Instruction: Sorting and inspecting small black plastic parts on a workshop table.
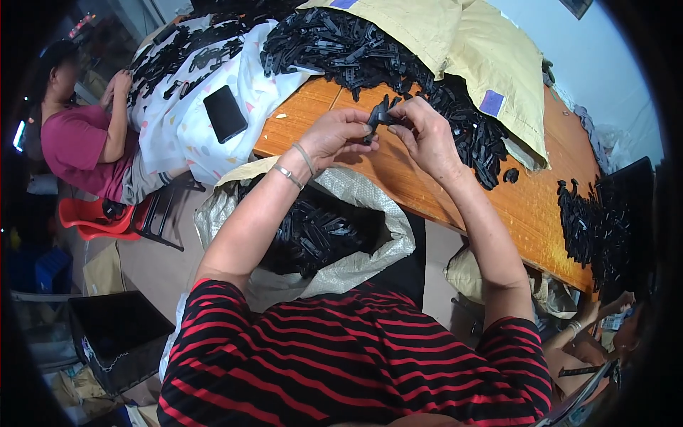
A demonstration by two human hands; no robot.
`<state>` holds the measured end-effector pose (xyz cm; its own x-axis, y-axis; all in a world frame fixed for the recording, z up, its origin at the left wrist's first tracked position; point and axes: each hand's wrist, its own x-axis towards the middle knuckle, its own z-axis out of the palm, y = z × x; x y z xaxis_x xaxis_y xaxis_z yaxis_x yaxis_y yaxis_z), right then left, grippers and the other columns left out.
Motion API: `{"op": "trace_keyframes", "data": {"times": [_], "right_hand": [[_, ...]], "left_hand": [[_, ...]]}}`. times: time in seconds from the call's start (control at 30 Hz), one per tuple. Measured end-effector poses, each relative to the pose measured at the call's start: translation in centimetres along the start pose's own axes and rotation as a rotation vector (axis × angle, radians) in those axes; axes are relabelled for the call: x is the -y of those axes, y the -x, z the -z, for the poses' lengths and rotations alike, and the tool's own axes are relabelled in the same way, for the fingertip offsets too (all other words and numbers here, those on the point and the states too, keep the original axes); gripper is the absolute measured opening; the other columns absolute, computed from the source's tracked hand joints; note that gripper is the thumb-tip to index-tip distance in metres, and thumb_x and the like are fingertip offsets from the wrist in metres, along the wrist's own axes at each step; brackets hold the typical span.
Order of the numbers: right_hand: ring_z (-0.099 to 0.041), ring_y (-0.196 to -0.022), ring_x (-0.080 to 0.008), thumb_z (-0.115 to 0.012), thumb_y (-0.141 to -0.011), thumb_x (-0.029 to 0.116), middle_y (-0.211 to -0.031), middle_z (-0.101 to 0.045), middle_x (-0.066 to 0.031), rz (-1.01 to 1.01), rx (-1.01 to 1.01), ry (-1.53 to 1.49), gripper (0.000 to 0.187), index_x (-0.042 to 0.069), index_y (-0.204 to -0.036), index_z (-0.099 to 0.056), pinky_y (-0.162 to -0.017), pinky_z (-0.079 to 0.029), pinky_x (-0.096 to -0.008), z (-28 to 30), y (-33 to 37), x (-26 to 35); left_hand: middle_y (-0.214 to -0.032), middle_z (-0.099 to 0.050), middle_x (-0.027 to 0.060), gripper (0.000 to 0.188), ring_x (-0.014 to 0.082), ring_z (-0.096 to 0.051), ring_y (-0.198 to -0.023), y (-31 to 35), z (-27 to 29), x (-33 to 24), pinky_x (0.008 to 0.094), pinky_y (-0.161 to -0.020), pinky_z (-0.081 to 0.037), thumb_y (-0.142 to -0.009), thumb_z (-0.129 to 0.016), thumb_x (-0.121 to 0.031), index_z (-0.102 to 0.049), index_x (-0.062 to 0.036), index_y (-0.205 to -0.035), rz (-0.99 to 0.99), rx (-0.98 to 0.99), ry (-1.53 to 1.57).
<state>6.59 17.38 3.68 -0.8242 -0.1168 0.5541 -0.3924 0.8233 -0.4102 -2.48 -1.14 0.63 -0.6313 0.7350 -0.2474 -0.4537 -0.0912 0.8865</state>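
Fingers (350, 115) of left hand (326, 139) and right hand (432, 134) are pinching a black part (377, 119), slim and uneven in outline, above the near side of the wooden table (306, 107); black pieces (341, 50) are lying heaped farther across it.

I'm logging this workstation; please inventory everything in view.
Table: one, brown, centre
Woven sack: one, pale, by table
Held part: one visible, black, centre
Loose parts: uncountable, black, table and sack
Paper bags: about two, tan, on table
Sheet: one, white, upper left
Phone or tablet: one, black, on sheet
Chair: one, red, left
Crate: one, black, lower left
Co-workers: two, left in magenta, other lower right
Shirt: one, black and red, bottom
Left hand: one, bare, holding part
Right hand: one, bare, by part
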Motion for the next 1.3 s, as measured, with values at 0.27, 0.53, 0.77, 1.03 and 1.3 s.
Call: {"op": "trace_keyframes", "data": {"times": [0.27,0.53,0.77,1.03,1.3], "right_hand": [[-0.064,-0.080,-0.0271,-0.067,-0.080,0.003,-0.094,-0.058,-0.0089,0.184,0.106,0.077,0.018,0.006,-0.097,-0.063,-0.066,-0.053,-0.0348,1.1,-0.4,2.0],[-0.064,-0.081,-0.0269,-0.067,-0.080,0.008,-0.093,-0.058,-0.0083,0.231,0.216,0.079,0.020,0.006,-0.100,-0.064,-0.065,-0.054,-0.0348,1.5,-0.5,2.3],[-0.064,-0.082,-0.0275,-0.069,-0.078,0.007,-0.092,-0.059,-0.0082,0.223,0.229,0.030,0.019,0.004,-0.096,-0.065,-0.067,-0.054,-0.0351,1.0,0.0,2.4],[-0.057,-0.068,-0.0158,-0.080,-0.070,0.011,-0.086,-0.057,-0.0049,-0.128,0.308,-0.130,0.029,0.004,-0.093,-0.062,-0.060,-0.048,-0.0288,0.4,0.3,3.0],[-0.056,-0.068,-0.0072,-0.082,-0.071,0.009,-0.083,-0.063,-0.0038,-0.410,0.326,-0.406,0.035,0.000,-0.097,-0.060,-0.062,-0.048,-0.0256,0.6,0.3,2.8]], "left_hand": [[-0.092,-0.067,0.0082,0.027,0.0114,-0.067,-0.072,1.4,0.2,-1.0,0.0196,-0.066,-0.055,-0.090,-0.058,-0.007,-0.060,0.0044,-0.115,-0.002,0.087,-0.031],[-0.097,-0.067,0.0075,0.030,0.0102,-0.066,-0.069,2.2,0.6,-1.8,0.0177,-0.061,-0.053,-0.091,-0.058,-0.012,-0.060,0.0054,-0.115,0.066,0.222,-0.092],[-0.094,-0.067,0.0059,0.032,0.0095,-0.064,-0.075,3.0,0.4,-0.5,0.0203,-0.069,-0.052,-0.092,-0.062,-0.019,-0.062,0.0042,-0.114,0.014,0.233,-0.127],[-0.101,-0.067,0.0084,0.032,0.0115,-0.064,-0.087,3.1,0.0,0.2,0.0245,-0.079,-0.052,-0.089,-0.063,-0.010,-0.059,0.0058,-0.117,-0.050,0.253,-0.246],[-0.099,-0.066,0.0067,0.032,0.0107,-0.063,-0.085,3.0,0.0,0.6,0.0239,-0.078,-0.051,-0.086,-0.065,-0.007,-0.060,0.0062,-0.115,-0.215,0.211,-0.488]]}}
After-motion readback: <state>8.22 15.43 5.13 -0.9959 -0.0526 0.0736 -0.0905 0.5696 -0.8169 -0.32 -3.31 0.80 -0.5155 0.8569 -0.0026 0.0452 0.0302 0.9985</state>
